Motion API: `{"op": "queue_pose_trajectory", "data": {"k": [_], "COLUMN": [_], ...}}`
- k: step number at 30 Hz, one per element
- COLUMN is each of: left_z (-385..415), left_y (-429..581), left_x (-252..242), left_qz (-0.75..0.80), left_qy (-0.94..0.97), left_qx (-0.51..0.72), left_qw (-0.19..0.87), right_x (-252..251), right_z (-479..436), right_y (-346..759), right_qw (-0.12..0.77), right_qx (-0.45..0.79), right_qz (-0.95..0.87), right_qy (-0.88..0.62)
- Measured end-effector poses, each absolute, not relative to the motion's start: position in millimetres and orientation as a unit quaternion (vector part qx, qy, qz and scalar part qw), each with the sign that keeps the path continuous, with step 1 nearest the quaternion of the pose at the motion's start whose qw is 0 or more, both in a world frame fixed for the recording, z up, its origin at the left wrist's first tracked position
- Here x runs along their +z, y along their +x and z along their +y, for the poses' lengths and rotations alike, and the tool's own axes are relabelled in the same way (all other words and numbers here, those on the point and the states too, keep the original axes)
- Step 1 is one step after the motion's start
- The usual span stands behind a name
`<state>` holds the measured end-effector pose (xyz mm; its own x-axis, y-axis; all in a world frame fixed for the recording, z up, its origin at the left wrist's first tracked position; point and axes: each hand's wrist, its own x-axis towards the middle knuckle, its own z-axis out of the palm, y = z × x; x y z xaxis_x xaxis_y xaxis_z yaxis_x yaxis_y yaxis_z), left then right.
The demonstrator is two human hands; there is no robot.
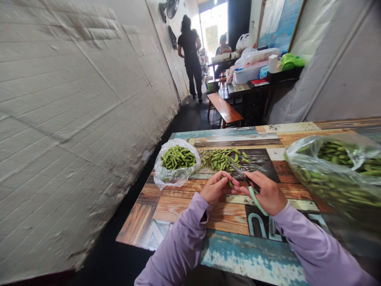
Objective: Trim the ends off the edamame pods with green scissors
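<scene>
Between the fingers of my left hand (216,186) is a green soybean pod (230,183), mostly hidden by the fingertips. My right hand (269,194) is closed around scissors (253,195) with pale green handles, their dark blades pointing up and left past my left hand. The two hands almost meet above the table. Just beyond them lies a loose pile of soybean pods (222,159) with small trimmed bits on its left side. To the left sits a clear plastic bag (162,174) filled with pods. A larger transparent bag (300,157) of pods stands at the right.
The patterned table (175,212) has its left edge near a dark floor and a white brick wall (74,119). Behind it are a wooden bench (225,108) and another table loaded with boxes and bags. A person (191,53) in dark clothes walks there; another person (223,45) sits farther back.
</scene>
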<state>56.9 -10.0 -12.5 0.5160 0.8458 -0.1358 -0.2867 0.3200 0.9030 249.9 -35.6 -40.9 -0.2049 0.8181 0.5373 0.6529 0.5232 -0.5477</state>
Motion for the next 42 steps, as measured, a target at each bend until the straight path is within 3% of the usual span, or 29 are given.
{"op": "queue_pose_trajectory", "data": {"k": [11, 30, 36, 42], "left_z": [-5.2, -6.0, -5.6, -2.7], "left_y": [52.9, 53.9, 54.2, 51.0], "left_x": [-10.1, -15.2, -17.1, -19.0], "left_qz": [0.306, 0.340, 0.332, 0.364], "left_qy": [0.339, 0.449, 0.503, 0.611], "left_qx": [0.394, 0.423, 0.430, 0.440], "left_qw": [0.798, 0.710, 0.672, 0.548], "right_x": [-40.6, -38.7, -39.3, -38.9], "right_z": [-36.1, -36.3, -37.4, -37.2], "right_y": [248.7, 246.7, 245.4, 246.0], "right_qw": [0.397, 0.388, 0.385, 0.386], "right_qx": [0.105, 0.148, 0.167, 0.155], "right_qz": [-0.766, -0.785, -0.787, -0.797], "right_qy": [-0.495, -0.461, -0.452, -0.437]}}
